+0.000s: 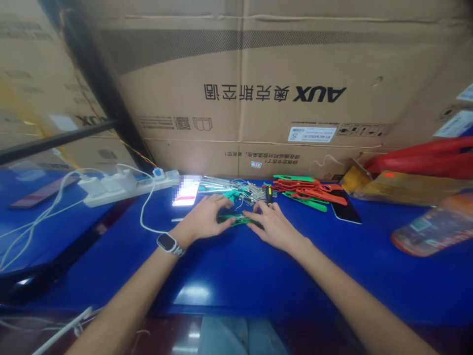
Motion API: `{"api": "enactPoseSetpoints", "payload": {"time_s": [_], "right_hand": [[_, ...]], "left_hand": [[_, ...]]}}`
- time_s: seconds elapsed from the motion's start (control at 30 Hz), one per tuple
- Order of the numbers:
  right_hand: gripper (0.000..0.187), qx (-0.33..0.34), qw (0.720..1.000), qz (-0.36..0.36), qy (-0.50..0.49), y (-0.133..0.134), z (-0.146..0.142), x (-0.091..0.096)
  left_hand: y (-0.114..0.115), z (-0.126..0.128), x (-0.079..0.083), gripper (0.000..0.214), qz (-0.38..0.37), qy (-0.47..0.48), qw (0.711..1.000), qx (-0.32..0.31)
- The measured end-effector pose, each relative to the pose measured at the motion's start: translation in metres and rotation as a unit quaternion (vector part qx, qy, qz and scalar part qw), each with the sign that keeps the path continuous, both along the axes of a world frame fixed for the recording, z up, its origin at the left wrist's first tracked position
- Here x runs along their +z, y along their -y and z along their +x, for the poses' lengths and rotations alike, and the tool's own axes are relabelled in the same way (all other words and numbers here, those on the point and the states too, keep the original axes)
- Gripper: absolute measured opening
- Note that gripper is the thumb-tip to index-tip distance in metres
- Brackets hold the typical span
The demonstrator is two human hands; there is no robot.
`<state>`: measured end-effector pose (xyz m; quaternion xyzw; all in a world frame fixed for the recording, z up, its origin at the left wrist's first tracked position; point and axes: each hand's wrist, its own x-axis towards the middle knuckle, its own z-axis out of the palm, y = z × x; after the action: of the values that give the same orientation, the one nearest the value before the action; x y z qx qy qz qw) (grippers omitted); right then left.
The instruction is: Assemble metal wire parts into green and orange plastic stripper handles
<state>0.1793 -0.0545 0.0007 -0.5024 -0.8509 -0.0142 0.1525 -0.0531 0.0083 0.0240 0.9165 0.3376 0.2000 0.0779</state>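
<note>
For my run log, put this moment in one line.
left hand: at green piece | right hand: at same piece | beyond: black-and-yellow handle, red pieces

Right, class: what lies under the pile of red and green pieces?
A dark phone partly sticks out beneath the pile, on the blue table. Its far end and anything deeper are covered.

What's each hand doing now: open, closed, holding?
Left hand: partly curled, at the green piece; firm grip cannot be told.
Right hand: partly curled too, touching that piece; grip cannot be told.
</note>
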Motion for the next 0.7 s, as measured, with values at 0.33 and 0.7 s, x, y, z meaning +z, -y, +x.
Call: {"api": "enactPoseSetpoints", "payload": {"time_s": [0.33, 0.7], "right_hand": [[0.03, -0.048, 0.991, 0.016, -0.121, -0.005, 0.007, 0.0], [0.017, -0.082, 0.978, -0.019, -0.189, -0.009, 0.011, 0.005]], "left_hand": [[-0.026, 0.032, 0.001, 0.018, -0.034, 0.1, 0.993, 0.044], [-0.016, 0.024, -0.015, 0.023, -0.058, 0.132, 0.989, 0.018]]}}
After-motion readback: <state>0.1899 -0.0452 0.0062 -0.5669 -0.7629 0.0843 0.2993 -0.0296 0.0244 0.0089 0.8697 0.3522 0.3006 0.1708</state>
